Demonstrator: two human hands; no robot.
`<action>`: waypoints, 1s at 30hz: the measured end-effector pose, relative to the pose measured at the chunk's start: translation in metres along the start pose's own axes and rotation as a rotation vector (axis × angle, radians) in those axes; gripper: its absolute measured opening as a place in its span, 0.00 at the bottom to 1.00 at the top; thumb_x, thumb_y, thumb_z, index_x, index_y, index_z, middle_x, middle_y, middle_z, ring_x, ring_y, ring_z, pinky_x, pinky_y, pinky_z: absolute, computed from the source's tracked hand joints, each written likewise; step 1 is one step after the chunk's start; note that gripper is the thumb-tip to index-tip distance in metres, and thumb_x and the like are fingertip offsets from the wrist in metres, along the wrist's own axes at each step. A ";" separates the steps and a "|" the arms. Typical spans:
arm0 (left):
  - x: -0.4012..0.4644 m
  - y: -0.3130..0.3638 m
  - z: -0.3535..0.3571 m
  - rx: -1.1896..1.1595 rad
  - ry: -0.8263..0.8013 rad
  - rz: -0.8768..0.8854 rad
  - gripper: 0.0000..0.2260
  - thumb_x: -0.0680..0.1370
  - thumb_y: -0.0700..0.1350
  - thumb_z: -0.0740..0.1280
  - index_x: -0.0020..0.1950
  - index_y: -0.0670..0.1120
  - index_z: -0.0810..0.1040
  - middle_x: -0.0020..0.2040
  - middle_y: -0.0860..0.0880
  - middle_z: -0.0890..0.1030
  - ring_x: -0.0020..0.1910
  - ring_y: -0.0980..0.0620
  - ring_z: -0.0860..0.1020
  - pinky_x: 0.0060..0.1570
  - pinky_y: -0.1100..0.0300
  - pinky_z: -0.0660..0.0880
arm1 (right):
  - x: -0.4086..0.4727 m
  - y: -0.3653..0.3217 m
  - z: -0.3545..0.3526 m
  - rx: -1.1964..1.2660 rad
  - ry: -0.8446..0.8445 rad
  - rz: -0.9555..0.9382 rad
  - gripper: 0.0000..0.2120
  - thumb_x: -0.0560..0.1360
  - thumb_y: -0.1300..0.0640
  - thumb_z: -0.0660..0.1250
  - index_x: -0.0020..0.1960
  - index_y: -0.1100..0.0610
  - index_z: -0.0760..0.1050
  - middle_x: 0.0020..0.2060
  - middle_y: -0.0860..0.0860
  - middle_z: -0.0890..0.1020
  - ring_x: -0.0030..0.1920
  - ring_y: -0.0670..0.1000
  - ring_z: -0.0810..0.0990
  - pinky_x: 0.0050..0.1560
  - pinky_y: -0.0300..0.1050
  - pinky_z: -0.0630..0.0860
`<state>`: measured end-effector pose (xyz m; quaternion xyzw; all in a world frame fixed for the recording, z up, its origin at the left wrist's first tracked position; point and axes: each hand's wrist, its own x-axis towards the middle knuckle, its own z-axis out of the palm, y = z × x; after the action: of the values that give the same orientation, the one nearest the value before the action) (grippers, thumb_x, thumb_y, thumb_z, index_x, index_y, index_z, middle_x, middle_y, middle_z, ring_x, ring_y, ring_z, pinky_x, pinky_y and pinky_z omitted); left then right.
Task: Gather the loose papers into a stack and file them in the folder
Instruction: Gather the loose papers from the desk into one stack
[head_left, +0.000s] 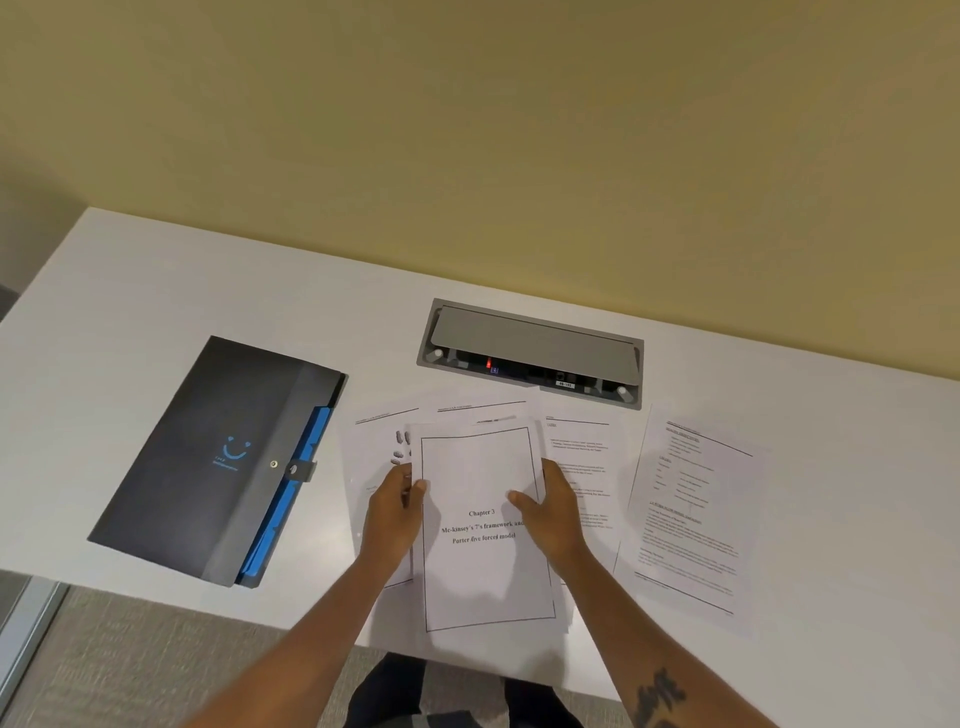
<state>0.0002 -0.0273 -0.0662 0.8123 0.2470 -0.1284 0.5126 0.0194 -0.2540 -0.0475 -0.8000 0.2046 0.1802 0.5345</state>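
White surface (156, 291) pushed up against a yellowish wall. On it, left side, a dark folder (208, 457) lying flat, blue tabs poking out its right edge. Gray flip-lid power box (530, 338) is set into the top near the back. Printed sheets are spread in front of it, one page (691, 514) off alone to the right.

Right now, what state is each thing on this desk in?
Folder: flat, snapped shut.
Chapter 3 stack: gripped at both side edges.
Left hand: holding the stack.
Right hand: holding the stack.
Loose sheet: lying flat, off to the right, ungathered.
Desk power box: lid raised.
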 end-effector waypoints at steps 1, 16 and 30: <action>-0.001 0.001 0.002 -0.020 0.001 -0.002 0.05 0.83 0.43 0.67 0.49 0.52 0.76 0.37 0.53 0.78 0.35 0.52 0.76 0.43 0.60 0.74 | 0.000 0.001 0.001 0.001 -0.007 -0.001 0.27 0.75 0.65 0.76 0.70 0.54 0.74 0.58 0.43 0.80 0.60 0.48 0.79 0.65 0.48 0.76; -0.023 0.001 -0.006 -0.030 0.099 -0.026 0.07 0.81 0.39 0.69 0.47 0.49 0.75 0.40 0.49 0.81 0.39 0.53 0.79 0.42 0.63 0.74 | 0.021 0.036 -0.229 -0.541 0.252 0.059 0.45 0.70 0.54 0.83 0.80 0.63 0.65 0.75 0.61 0.72 0.76 0.64 0.70 0.74 0.61 0.71; -0.062 0.023 -0.001 -0.190 0.171 -0.194 0.07 0.82 0.43 0.68 0.59 0.51 0.77 0.50 0.53 0.85 0.47 0.53 0.83 0.39 0.63 0.77 | 0.031 0.072 -0.294 -1.009 0.049 0.082 0.70 0.63 0.33 0.81 0.85 0.58 0.40 0.84 0.53 0.51 0.82 0.58 0.56 0.73 0.64 0.68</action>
<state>-0.0400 -0.0508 -0.0195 0.7404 0.3779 -0.0837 0.5495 0.0292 -0.5563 -0.0127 -0.9539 0.1358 0.2587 0.0688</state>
